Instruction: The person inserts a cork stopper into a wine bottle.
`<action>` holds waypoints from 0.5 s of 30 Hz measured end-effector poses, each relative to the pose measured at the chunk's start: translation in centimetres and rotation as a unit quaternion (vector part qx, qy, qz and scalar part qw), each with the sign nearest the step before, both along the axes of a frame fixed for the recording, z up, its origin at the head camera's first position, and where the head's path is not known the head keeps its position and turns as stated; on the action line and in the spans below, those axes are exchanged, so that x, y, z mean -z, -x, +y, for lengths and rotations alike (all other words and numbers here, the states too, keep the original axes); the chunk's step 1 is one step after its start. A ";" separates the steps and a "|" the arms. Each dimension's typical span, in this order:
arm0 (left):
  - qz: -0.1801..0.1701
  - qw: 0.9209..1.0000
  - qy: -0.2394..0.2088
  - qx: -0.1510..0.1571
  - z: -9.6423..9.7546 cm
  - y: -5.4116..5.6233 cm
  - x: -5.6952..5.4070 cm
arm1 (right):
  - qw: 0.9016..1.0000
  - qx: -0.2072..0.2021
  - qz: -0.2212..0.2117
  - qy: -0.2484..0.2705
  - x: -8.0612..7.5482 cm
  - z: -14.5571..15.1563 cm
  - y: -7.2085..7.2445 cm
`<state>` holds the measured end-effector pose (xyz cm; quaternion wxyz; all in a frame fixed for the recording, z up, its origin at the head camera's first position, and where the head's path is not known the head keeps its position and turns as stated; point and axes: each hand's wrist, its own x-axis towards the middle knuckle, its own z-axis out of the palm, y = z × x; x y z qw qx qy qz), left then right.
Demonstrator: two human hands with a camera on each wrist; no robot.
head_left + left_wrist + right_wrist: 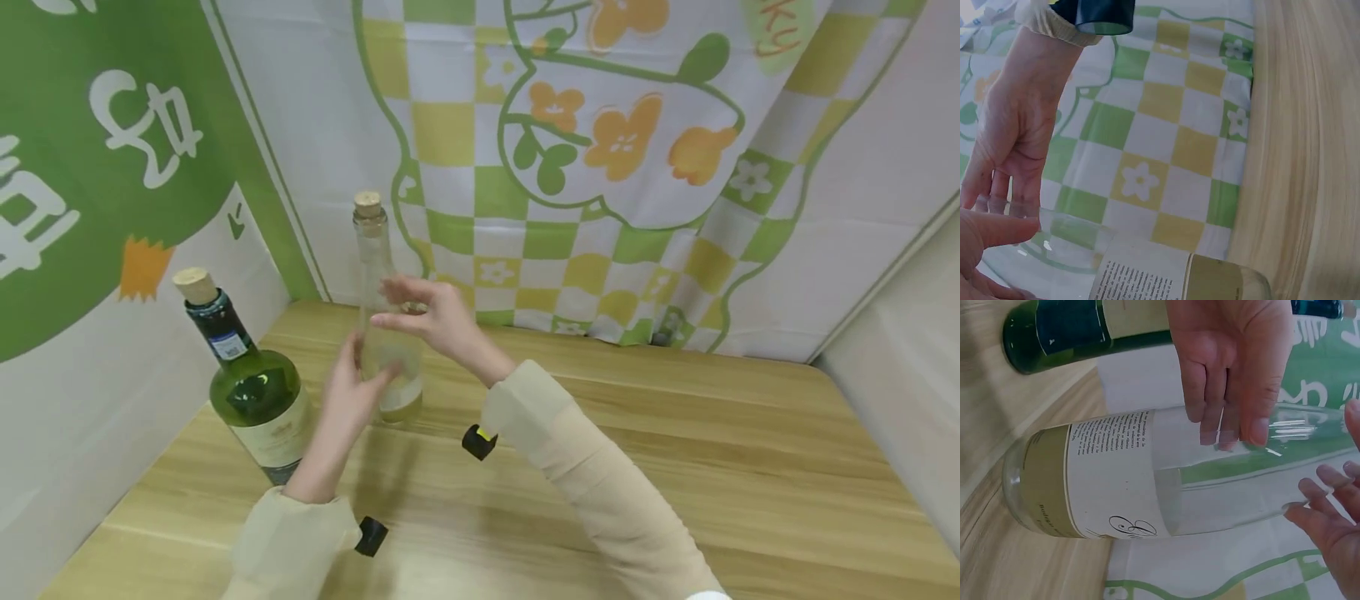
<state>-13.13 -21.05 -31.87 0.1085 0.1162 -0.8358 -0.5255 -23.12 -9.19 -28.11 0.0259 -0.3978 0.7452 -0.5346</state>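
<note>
A clear glass wine bottle [372, 265] with a cork in its mouth stands upright near the back of the wooden table. My left hand [358, 382] holds its body low down, thumb in front and fingers seen through the glass in the right wrist view. Higher up, at the shoulder, is my right hand [442, 321]; its fingers are fairly straight and its fingertips lie against or close to the glass. A white and gold label [1110, 475] covers the lower body. Whether the base touches the table cannot be told.
A green wine bottle [258, 387], also corked, stands left of the clear one, close to my left forearm. Behind the wooden table [637, 467] hangs a checkered, flowered cloth [555, 217]. A green and white cloth [97, 150] covers the left side.
</note>
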 end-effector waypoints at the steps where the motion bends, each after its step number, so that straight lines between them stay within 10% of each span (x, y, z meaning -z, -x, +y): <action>1: 0.000 1.000 -0.003 -0.008 -0.2 0.3 0.2 | 1.000 -0.003 -0.001 -0.003 0.1 -0.4 0.3; 15: 0.014 0.994 -0.064 -0.084 -1.3 2.6 1.2 | 0.998 -0.044 -0.043 -0.015 1.7 -3.9 2.9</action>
